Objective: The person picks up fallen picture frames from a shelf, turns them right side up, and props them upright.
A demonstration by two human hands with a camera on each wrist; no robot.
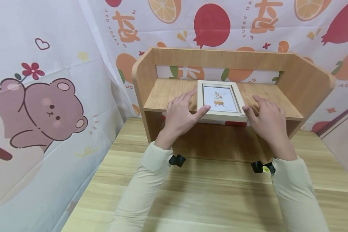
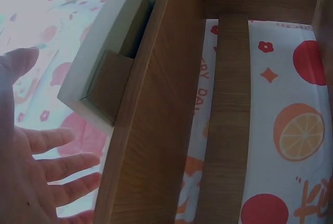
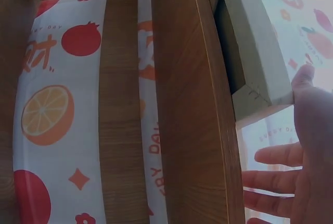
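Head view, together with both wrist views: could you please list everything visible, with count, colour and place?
Framed picture: one, cream frame, on the shelf's upper board
Shelf: one, light wood-brown, on the table
Table: one, pale wood-grain, under the shelf
Fruit-print cloth: at least one, white with red and orange, behind the shelf
Bear-print cloth: one, whitish with a brown bear, left side
Pale panel: one, whitish, right edge, nature unclear
Black pieces: two, black, one at each wrist
Yellow sticker: one, on the right black piece
Sleeves: two, cream, on both arms
Left hand: one, bare, at the frame's left
Right hand: one, bare, at its right
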